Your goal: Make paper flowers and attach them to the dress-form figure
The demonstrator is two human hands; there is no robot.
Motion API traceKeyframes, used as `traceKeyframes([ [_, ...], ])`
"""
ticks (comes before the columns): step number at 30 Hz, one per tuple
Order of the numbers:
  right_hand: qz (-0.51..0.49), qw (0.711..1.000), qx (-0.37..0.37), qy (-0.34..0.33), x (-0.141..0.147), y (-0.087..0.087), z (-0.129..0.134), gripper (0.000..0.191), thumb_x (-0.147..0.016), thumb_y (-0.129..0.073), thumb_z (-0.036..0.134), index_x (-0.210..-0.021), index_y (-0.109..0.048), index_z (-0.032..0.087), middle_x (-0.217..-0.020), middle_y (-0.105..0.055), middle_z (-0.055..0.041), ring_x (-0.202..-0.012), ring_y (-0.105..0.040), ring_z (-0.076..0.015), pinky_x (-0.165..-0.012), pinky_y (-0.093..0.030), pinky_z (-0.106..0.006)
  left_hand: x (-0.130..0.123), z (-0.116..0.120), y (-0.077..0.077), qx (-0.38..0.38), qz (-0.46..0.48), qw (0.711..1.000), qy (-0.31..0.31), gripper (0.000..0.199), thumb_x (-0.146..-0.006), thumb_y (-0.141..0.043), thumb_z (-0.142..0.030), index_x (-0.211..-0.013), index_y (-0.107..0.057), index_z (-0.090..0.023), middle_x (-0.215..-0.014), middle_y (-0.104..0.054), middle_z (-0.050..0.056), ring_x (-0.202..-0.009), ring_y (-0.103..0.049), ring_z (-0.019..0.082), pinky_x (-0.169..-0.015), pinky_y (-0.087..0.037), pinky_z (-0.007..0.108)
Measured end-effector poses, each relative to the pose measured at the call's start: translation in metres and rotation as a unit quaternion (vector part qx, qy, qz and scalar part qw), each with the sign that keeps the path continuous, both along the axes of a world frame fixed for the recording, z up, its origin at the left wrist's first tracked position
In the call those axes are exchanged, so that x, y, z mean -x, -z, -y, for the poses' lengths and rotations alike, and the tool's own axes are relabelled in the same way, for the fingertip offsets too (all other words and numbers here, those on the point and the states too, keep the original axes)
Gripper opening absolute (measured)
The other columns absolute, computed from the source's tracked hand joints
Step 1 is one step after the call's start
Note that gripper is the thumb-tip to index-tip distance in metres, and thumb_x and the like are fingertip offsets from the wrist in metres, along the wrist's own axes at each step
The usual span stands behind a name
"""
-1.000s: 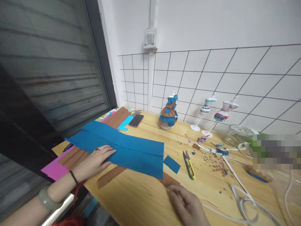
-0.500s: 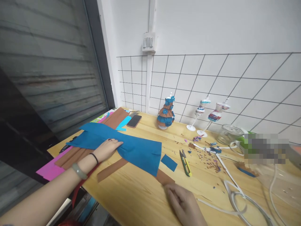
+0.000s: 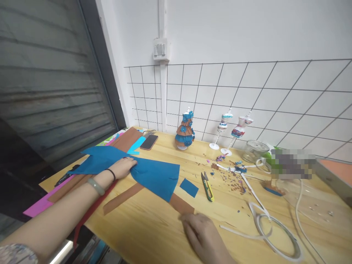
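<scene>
My left hand lies on a wide blue crepe-like sheet, palm down, with its fingers over the sheet's surface. Brown strips show from under the blue sheet; one strip slants toward the table's front edge. A second brown strip sticks out at the lower right. At that strip's end is my right hand, its fingers curled together and closed at the strip's near corner; the fingertips are partly hidden. A small blue rectangle and yellow-and-green thread snips lie beside the blue sheet.
Brown and pink sheets lie at the left, near a phone. A ruffled blue-and-brown dress form and two smaller forms stand by the wall grid. Scraps, white tape coils and a glass jar are rightward.
The camera view has turned slightly right, shifting everything left in the picture. My left fingers look a little more bent on the blue sheet. The sheets and strips look unmoved on the table.
</scene>
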State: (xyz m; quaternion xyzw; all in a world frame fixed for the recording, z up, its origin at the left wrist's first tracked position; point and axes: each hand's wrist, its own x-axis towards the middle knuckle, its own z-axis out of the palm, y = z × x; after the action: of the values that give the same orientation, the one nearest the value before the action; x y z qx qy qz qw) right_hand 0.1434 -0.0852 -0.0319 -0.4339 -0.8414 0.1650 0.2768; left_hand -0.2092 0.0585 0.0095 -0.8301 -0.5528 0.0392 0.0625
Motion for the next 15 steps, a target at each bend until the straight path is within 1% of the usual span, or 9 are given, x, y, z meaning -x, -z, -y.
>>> traceKeyframes([
  [3, 0.013, 1.000, -0.018, -0.004, -0.001, -0.001, 0.000, 0.024, -0.089, -0.038, 0.020, -0.086, -0.061, 0.021, -0.067, -0.066, -0.0028, -0.063, -0.062, -0.0151, -0.059, -0.042, -0.024, 0.000, -0.003, -0.009, -0.020, -0.015, 1.000, -0.008, 0.035, -0.067, -0.040, -0.004, -0.087, -0.064, -0.021, -0.084, -0.060, 0.010, -0.082, -0.057, 0.023, -0.071, -0.042, 0.033],
  [7, 0.012, 0.998, -0.056, -0.029, -0.001, -0.001, 0.000, 0.023, -0.088, -0.038, 0.016, -0.091, -0.060, 0.021, -0.067, -0.066, -0.0027, -0.064, -0.062, -0.0152, -0.060, -0.042, -0.024, 0.007, -0.007, -0.031, -0.070, -0.035, 0.996, -0.034, 0.033, -0.072, -0.038, -0.009, -0.091, -0.064, -0.018, -0.086, -0.057, 0.013, -0.087, -0.054, 0.027, -0.074, -0.041, 0.037],
  [11, 0.024, 0.996, -0.072, -0.043, -0.001, 0.001, 0.000, 0.023, -0.087, -0.038, 0.014, -0.092, -0.059, 0.021, -0.068, -0.066, -0.0030, -0.064, -0.061, -0.0157, -0.061, -0.041, -0.025, 0.021, -0.012, -0.055, -0.107, -0.054, 0.990, -0.067, 0.034, -0.075, -0.037, -0.012, -0.096, -0.063, -0.018, -0.088, -0.056, 0.014, -0.089, -0.052, 0.028, -0.075, -0.040, 0.039],
  [13, 0.032, 0.996, -0.073, -0.049, -0.001, 0.001, 0.000, 0.024, -0.087, -0.037, 0.013, -0.092, -0.059, 0.021, -0.068, -0.066, -0.0031, -0.064, -0.060, -0.0161, -0.061, -0.041, -0.025, 0.029, -0.014, -0.063, -0.121, -0.063, 0.987, -0.086, 0.034, -0.075, -0.037, -0.013, -0.096, -0.063, -0.018, -0.091, -0.055, 0.015, -0.091, -0.051, 0.030, -0.076, -0.040, 0.041],
  [15, 0.038, 0.995, -0.068, -0.055, 0.000, 0.001, 0.000, 0.024, -0.087, -0.036, 0.012, -0.092, -0.058, 0.021, -0.068, -0.066, -0.0031, -0.065, -0.060, -0.0162, -0.061, -0.040, -0.026, 0.038, -0.016, -0.068, -0.129, -0.068, 0.984, -0.106, 0.035, -0.075, -0.036, -0.013, -0.097, -0.063, -0.018, -0.092, -0.055, 0.016, -0.093, -0.050, 0.032, -0.076, -0.039, 0.043],
])
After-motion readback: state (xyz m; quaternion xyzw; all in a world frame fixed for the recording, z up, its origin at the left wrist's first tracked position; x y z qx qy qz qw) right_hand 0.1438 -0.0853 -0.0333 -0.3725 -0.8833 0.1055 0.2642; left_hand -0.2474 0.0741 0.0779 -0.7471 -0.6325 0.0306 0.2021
